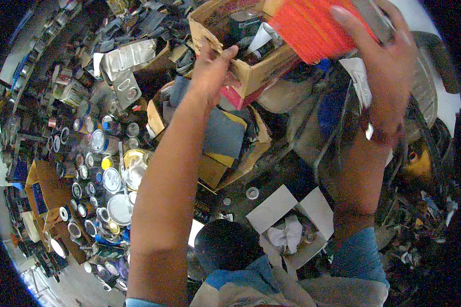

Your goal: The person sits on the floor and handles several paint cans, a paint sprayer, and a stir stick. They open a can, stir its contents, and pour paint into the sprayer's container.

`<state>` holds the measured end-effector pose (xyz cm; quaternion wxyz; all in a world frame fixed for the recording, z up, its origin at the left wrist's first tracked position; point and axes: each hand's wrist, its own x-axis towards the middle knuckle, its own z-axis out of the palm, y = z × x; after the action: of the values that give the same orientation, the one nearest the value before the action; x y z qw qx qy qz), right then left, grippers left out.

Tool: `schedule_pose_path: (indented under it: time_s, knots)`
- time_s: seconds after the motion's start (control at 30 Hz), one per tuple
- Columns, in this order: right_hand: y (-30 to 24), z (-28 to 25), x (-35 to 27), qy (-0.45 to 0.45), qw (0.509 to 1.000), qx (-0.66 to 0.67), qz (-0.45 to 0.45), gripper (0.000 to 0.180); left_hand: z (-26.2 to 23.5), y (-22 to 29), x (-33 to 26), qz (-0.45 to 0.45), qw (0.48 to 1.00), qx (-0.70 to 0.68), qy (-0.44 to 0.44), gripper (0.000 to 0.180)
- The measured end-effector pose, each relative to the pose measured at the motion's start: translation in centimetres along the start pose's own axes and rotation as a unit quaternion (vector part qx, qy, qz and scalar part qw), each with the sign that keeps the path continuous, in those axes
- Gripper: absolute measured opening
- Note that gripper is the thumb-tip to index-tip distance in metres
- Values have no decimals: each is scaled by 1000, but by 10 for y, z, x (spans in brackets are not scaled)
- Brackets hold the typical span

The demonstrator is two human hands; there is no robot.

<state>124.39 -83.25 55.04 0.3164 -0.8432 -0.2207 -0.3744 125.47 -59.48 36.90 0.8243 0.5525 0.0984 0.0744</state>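
Note:
My left hand (211,74) is closed on the near left edge of a worn cardboard box (269,71), fingers curled over its rim. Inside the box are a white tapered tube (261,38) and a dark packet (245,23). My right hand (386,71), slightly blurred, grips a bright red-orange rectangular pack (312,30) with a ridged or striped face. The pack is held tilted over the box's right side, and its exact kind cannot be made out. Fingers of the right hand lie along its top and right edge.
Many cans and jars (112,179) stand at left. An open carton with grey sheets (223,135) sits below the held box. A white open box (312,210) holds crumpled white material. Bags and folded plastic (317,123) lie at right; a dark round shape (228,245) is at bottom.

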Motion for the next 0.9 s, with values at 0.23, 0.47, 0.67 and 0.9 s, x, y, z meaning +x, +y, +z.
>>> schedule_pose_path:
  time_s: [0.23, 0.47, 0.67, 0.9]
  knots:
    - [-11, -52, -80, 89, 988, -80, 95, 56, 19, -26, -66, -93, 980, 168, -59, 120]
    - [-2, -47, -183, -31, 967, 59, 247, 55, 16, -33, -42, -102, 989, 56, -92, 105]
    - [-11, -31, -225, -82, 959, 71, 263, 51, -8, -15, -80, -117, 977, 151, -94, 84]
    - [-27, -31, -218, -164, 908, 212, 323, 50, -18, 15, -148, -74, 934, 234, -261, 79]
